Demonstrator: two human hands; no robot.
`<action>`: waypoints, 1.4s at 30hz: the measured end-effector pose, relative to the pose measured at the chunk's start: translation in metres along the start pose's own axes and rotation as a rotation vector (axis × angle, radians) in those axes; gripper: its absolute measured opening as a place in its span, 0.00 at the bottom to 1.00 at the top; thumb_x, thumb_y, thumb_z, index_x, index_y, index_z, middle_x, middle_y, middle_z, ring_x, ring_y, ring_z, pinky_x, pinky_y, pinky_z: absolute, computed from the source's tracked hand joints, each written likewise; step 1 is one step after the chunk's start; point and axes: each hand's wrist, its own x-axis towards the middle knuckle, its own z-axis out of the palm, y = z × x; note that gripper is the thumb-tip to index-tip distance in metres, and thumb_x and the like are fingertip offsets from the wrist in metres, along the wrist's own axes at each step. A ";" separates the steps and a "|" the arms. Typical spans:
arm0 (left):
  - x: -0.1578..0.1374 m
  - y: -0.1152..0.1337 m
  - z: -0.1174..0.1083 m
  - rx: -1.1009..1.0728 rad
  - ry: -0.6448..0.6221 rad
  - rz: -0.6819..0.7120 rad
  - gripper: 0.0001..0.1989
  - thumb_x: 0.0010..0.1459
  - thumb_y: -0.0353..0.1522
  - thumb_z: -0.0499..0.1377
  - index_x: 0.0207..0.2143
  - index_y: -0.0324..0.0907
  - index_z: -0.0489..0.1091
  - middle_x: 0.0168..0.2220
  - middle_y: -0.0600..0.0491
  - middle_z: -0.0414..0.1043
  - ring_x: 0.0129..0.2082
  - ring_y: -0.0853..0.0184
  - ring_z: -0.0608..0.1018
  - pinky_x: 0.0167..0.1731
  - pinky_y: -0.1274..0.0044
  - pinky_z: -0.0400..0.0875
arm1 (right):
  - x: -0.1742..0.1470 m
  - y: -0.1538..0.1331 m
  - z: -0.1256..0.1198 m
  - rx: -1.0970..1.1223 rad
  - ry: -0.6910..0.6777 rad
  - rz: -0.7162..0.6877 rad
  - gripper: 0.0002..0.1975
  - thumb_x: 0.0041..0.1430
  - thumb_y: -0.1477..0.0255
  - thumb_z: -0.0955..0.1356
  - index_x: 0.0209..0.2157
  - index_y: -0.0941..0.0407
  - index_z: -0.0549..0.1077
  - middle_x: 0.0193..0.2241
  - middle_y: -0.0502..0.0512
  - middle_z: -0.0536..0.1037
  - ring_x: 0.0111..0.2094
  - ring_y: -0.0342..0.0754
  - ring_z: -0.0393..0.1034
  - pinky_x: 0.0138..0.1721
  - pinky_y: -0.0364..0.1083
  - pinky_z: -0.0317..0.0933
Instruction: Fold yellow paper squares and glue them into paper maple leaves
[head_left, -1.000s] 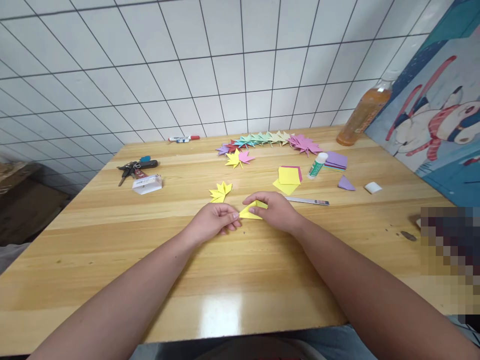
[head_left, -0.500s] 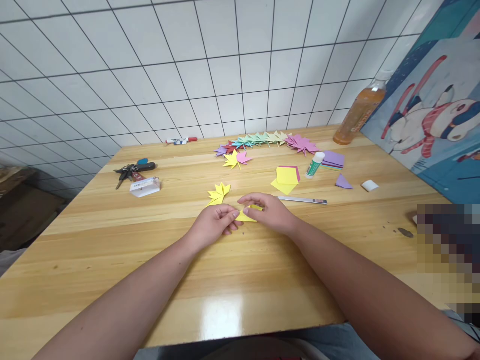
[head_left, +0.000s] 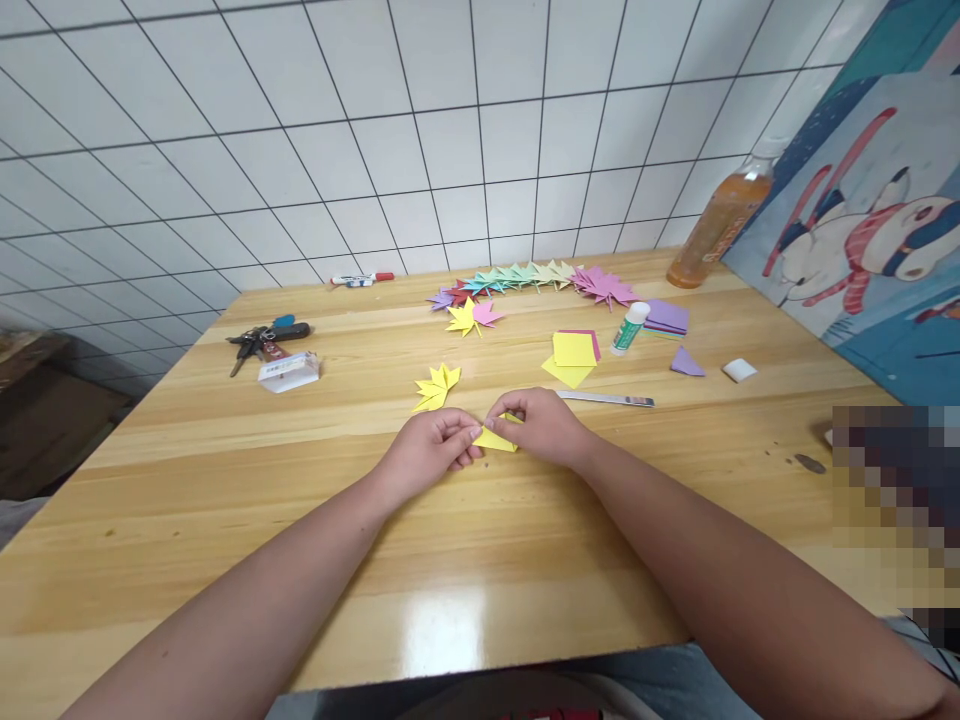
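Observation:
Between my hands is a small folded piece of yellow paper (head_left: 496, 439), just above or on the table. My left hand (head_left: 427, 448) pinches its left end between thumb and fingers. My right hand (head_left: 544, 427) grips its upper right part, thumb and fingertips closed on the paper, and covers some of it. Just beyond my left hand lies a yellow folded-paper leaf (head_left: 436, 387) with pointed tips. Farther back are another yellow paper leaf (head_left: 464, 317) and a pink one (head_left: 487, 314).
Loose paper squares (head_left: 574, 351), a metal strip (head_left: 607, 399), a glue stick (head_left: 630, 328) and a paper stack (head_left: 666, 317) lie to the right. Pointed paper leaves (head_left: 517, 278) line the back. A bottle (head_left: 720, 225) stands back right; keys (head_left: 266, 340) and a small box (head_left: 289, 372) lie left.
My right fingertips have moved left and closed in toward my left fingertips. The yellow paper has turned slightly, its lower right corner now tipping toward me.

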 end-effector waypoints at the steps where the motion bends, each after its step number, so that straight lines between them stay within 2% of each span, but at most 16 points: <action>1: 0.000 -0.001 0.001 0.013 0.003 0.016 0.15 0.52 0.43 0.57 0.31 0.39 0.69 0.25 0.51 0.74 0.21 0.73 0.72 0.22 0.81 0.68 | 0.000 0.000 0.001 0.002 0.008 -0.002 0.09 0.51 0.67 0.66 0.28 0.55 0.77 0.22 0.47 0.73 0.23 0.39 0.59 0.26 0.39 0.50; 7: -0.002 -0.001 0.002 0.066 0.020 0.046 0.14 0.53 0.42 0.56 0.32 0.39 0.69 0.25 0.51 0.75 0.21 0.73 0.72 0.21 0.82 0.67 | -0.001 -0.001 0.001 0.001 0.018 -0.015 0.08 0.50 0.68 0.67 0.28 0.55 0.77 0.24 0.48 0.75 0.25 0.40 0.62 0.27 0.40 0.52; 12: -0.001 0.001 0.000 0.093 -0.007 0.064 0.13 0.53 0.41 0.57 0.31 0.38 0.69 0.25 0.51 0.75 0.24 0.70 0.75 0.26 0.79 0.70 | 0.000 0.002 -0.004 0.058 -0.059 -0.034 0.09 0.52 0.69 0.66 0.28 0.56 0.77 0.23 0.49 0.77 0.25 0.40 0.65 0.26 0.40 0.53; 17: 0.000 0.000 0.000 0.111 -0.026 0.055 0.13 0.53 0.40 0.56 0.30 0.38 0.71 0.25 0.50 0.75 0.25 0.69 0.75 0.27 0.78 0.70 | 0.000 0.007 -0.010 0.086 -0.151 -0.049 0.10 0.54 0.72 0.65 0.30 0.56 0.78 0.28 0.50 0.79 0.30 0.44 0.70 0.30 0.41 0.58; 20: 0.001 -0.002 -0.001 0.085 -0.007 0.047 0.14 0.53 0.41 0.57 0.31 0.38 0.71 0.25 0.50 0.76 0.24 0.70 0.75 0.26 0.79 0.70 | 0.000 0.009 -0.010 0.252 -0.185 0.018 0.12 0.55 0.69 0.63 0.35 0.56 0.77 0.32 0.52 0.79 0.33 0.45 0.71 0.31 0.42 0.62; 23: 0.002 -0.002 -0.002 0.007 0.038 0.018 0.14 0.52 0.41 0.57 0.31 0.38 0.70 0.26 0.50 0.76 0.22 0.71 0.74 0.26 0.79 0.69 | -0.001 0.007 -0.007 0.419 -0.138 0.137 0.16 0.52 0.64 0.66 0.42 0.55 0.74 0.37 0.54 0.76 0.31 0.44 0.70 0.25 0.41 0.64; 25: 0.003 -0.001 -0.003 -0.056 0.060 -0.001 0.15 0.51 0.42 0.58 0.31 0.38 0.70 0.27 0.49 0.77 0.22 0.72 0.74 0.26 0.79 0.69 | 0.000 0.005 -0.004 0.404 -0.087 0.168 0.16 0.48 0.63 0.69 0.39 0.56 0.73 0.33 0.53 0.76 0.25 0.41 0.68 0.22 0.39 0.63; 27: 0.003 0.000 -0.004 -0.109 0.056 -0.018 0.16 0.51 0.43 0.58 0.32 0.38 0.70 0.28 0.48 0.77 0.23 0.72 0.74 0.25 0.79 0.69 | 0.001 0.005 -0.002 0.373 -0.043 0.175 0.12 0.47 0.64 0.69 0.32 0.57 0.73 0.25 0.50 0.73 0.20 0.39 0.64 0.20 0.39 0.62; 29: 0.003 0.001 -0.005 -0.131 0.033 -0.036 0.18 0.51 0.45 0.58 0.32 0.37 0.70 0.29 0.48 0.77 0.23 0.72 0.75 0.25 0.80 0.69 | 0.003 0.005 -0.002 0.364 -0.013 0.178 0.09 0.47 0.65 0.69 0.29 0.57 0.72 0.21 0.47 0.70 0.19 0.39 0.63 0.21 0.39 0.61; 35: 0.004 0.002 -0.005 -0.098 0.026 -0.059 0.19 0.49 0.46 0.58 0.26 0.37 0.70 0.24 0.50 0.75 0.21 0.72 0.73 0.23 0.80 0.67 | 0.004 0.009 -0.008 0.339 0.017 0.177 0.10 0.46 0.65 0.70 0.29 0.56 0.73 0.19 0.47 0.69 0.20 0.40 0.62 0.22 0.39 0.60; 42: 0.006 -0.001 -0.007 -0.153 0.025 -0.085 0.19 0.52 0.46 0.56 0.29 0.36 0.71 0.24 0.49 0.75 0.21 0.71 0.74 0.23 0.79 0.68 | 0.005 0.009 -0.013 0.364 0.058 0.212 0.10 0.45 0.65 0.69 0.27 0.57 0.72 0.17 0.46 0.69 0.18 0.40 0.61 0.21 0.39 0.57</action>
